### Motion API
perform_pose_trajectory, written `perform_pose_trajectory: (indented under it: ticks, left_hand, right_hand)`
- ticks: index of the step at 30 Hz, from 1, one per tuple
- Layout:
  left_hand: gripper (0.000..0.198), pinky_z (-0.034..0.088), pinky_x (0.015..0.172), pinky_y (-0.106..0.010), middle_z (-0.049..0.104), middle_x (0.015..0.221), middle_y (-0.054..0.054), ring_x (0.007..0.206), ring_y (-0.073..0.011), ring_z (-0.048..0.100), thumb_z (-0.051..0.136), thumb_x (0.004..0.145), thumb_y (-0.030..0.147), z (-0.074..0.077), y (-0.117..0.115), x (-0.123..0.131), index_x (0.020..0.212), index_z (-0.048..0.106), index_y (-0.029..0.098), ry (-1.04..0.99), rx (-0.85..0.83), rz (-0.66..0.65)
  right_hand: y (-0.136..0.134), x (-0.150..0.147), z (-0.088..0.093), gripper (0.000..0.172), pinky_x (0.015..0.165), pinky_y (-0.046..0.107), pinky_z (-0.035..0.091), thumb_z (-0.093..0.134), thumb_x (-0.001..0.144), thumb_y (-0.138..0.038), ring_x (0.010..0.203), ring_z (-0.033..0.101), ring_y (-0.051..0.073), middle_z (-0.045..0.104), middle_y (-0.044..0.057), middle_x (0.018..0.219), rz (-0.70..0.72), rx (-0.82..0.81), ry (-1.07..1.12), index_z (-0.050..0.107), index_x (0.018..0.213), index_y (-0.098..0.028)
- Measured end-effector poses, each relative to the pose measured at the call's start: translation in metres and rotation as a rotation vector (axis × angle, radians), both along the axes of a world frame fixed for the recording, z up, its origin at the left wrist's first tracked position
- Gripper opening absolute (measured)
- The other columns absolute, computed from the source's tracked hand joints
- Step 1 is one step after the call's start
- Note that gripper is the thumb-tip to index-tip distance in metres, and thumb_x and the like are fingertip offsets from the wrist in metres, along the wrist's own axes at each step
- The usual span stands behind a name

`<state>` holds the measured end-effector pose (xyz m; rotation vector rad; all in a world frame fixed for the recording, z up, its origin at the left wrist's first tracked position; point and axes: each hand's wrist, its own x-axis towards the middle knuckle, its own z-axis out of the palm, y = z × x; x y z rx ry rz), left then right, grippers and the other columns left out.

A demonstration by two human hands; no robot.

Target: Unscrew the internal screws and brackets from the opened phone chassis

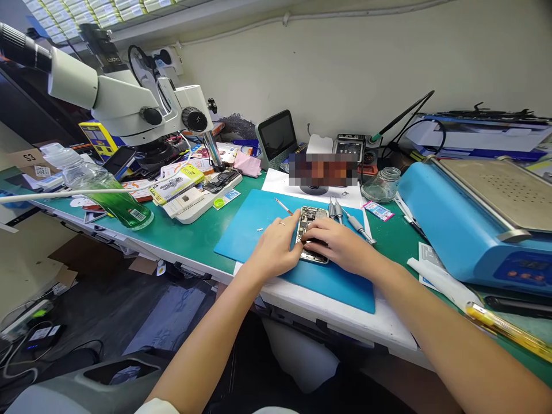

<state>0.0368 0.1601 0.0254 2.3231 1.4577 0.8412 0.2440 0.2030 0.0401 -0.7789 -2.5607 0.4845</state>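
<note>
An opened smartphone (307,215) with its inner boards showing lies on a blue work mat (245,221). My left hand (278,244) is closed along the phone's left edge, thumb near its lower half and fingers by the upper left. My right hand (342,241) reaches over from the right, its bent fingertips down on the phone's inside. Whatever those fingertips pinch is hidden. Several grey-handled screwdrivers (338,213) lie just right of the phone. Beyond my left hand rests a thin reddish tool (283,206), and a small white piece (259,229) sits on the mat.
On the left stand a microscope (125,106) and a bottle of green liquid (116,201), near piled boxes (176,184). At right is a blue heating machine (466,224) with a yellow-handled tool (509,328) before it. A glass jar (382,184) and small screen (277,138) stand behind.
</note>
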Motion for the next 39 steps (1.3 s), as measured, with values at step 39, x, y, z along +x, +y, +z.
perform_pose_trajectory:
  ticks: [39]
  left_hand:
    - [0.041,0.054,0.101,-0.051,0.062,0.133,-0.011,0.117,-0.0279,0.062,0.064,0.102,0.033,-0.0020,0.0011,-0.0028,0.140,0.055,0.020,0.004,-0.015,-0.021]
  right_hand:
    - [-0.0009,-0.0022,0.0005,0.018,0.084,0.044,0.053,0.055,0.102,-0.027,0.098,0.062,0.029,0.069,0.012,0.100,-0.030,0.041,0.001,0.072,0.102,-0.021]
